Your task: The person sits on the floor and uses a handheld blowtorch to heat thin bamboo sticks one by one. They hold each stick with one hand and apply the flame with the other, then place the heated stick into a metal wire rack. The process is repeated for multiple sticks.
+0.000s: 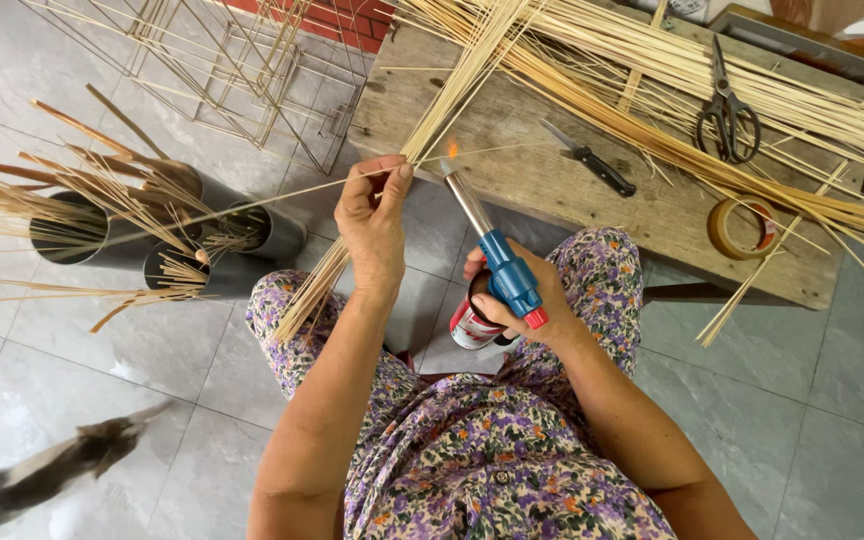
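You held a thin bamboo strip [282, 192] level in front of you, pinched between the thumb and fingertips of your left hand [372, 222], and it ran out to the left over the floor and past the dark tubes [82, 232]. Your right hand [522, 300] was clenched around a gas torch [497, 262] with a blue head and a metal nozzle, its red and white canister resting against your lap; the small orange flame [452, 150] at the nozzle tip stood just beside the strip, close to your left fingertips. A bundle of pale bamboo sticks [372, 200] leaned from your left knee up across the wooden desk [512, 170], passing behind your left hand. On the desk lay more long strips fanned to the right, a small knife [590, 160] with a black handle, a pair of dark scissors [726, 112] and a roll of tape [742, 228] near the front edge. To your left the tubes stood on the tiled floor [802, 400], stuffed with short splints, and a wire frame [242, 70] lay beyond them. A cat's tail [47, 470] showed blurred at the lower left corner
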